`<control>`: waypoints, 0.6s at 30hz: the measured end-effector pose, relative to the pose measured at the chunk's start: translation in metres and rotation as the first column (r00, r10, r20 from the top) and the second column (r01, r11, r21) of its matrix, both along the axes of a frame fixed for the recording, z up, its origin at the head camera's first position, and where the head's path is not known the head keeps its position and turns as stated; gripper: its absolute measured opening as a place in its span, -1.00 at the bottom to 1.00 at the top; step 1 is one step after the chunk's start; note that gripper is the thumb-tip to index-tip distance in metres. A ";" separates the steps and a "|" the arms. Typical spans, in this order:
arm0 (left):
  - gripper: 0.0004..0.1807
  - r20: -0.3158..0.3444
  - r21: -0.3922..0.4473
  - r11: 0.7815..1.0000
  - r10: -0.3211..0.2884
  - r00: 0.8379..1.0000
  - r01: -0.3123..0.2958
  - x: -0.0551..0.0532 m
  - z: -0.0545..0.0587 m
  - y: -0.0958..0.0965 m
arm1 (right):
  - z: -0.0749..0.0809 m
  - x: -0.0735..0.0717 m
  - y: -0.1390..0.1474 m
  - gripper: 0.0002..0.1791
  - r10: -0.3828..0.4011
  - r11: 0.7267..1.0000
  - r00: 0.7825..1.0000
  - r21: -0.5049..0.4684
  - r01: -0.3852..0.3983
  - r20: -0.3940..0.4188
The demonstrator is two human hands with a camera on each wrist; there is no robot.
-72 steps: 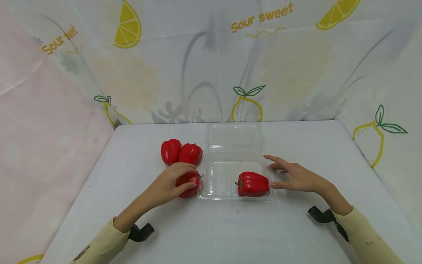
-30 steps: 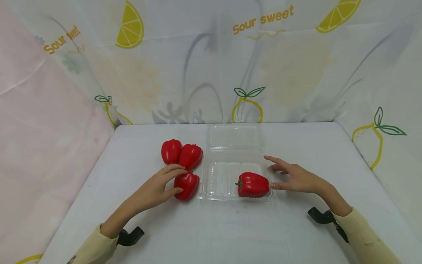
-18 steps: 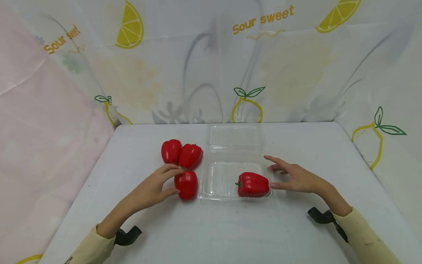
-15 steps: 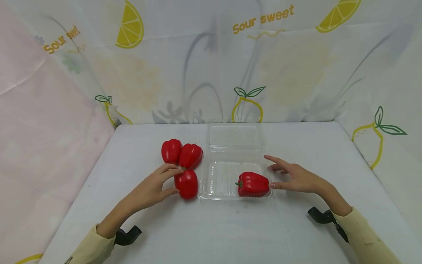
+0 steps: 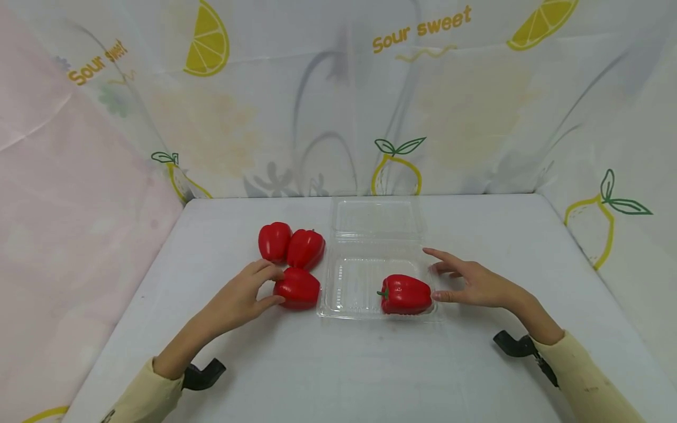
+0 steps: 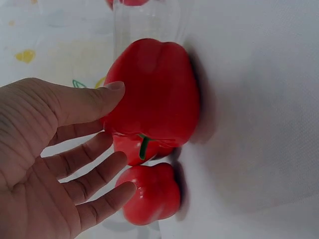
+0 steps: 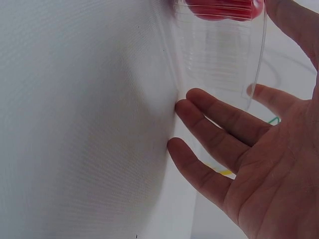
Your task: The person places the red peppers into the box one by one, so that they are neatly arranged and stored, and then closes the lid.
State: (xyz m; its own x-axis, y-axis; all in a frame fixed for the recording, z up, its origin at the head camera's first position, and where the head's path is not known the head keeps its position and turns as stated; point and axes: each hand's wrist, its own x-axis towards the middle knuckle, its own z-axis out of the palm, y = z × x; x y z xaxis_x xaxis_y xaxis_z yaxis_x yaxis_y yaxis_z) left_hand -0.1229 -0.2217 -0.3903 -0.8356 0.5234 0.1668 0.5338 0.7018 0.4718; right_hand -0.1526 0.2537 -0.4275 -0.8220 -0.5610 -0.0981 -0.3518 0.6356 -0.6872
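Note:
A red bell pepper (image 5: 298, 289) lies on the table just left of a clear plastic clamshell box (image 5: 353, 291). My left hand (image 5: 238, 296) has its thumb and index finger on either side of this pepper's left end. In the left wrist view, the pepper's green stem (image 6: 144, 146) points back toward the fingers, and the other fingers are spread loosely. Another bell pepper (image 5: 406, 294) lies on its side in the box's right half. My right hand (image 5: 471, 285) stands at the box's right edge, fingers extended, thumb close to the rim (image 7: 259, 64).
Two more red bell peppers (image 5: 274, 242) sit side by side behind the left hand's pepper. The box's lid (image 5: 376, 217) lies folded back toward the table's far edge. A white cloth covers the table (image 5: 370, 370); a printed curtain (image 5: 328, 106) hangs behind it.
The left-hand pepper has turned on the table, its stem end swinging from the box side round toward the hand. The left hand has drawn back leftward. The right hand has stayed put.

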 end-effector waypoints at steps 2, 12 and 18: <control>-0.43 0.008 0.003 1.000 0.003 1.000 -0.003 0.000 -0.001 0.000 | 0.000 0.000 0.000 -0.03 -0.004 1.000 1.000 0.001 0.004 0.004; -0.27 0.168 0.031 0.997 0.064 0.984 -0.070 -0.002 -0.010 0.004 | 0.001 0.001 -0.001 -0.03 -0.014 1.000 1.000 0.003 0.013 0.012; -0.30 0.248 0.083 0.993 0.064 0.967 -0.087 -0.003 -0.014 0.004 | 0.001 0.001 -0.001 -0.04 -0.012 1.000 1.000 0.000 0.012 0.012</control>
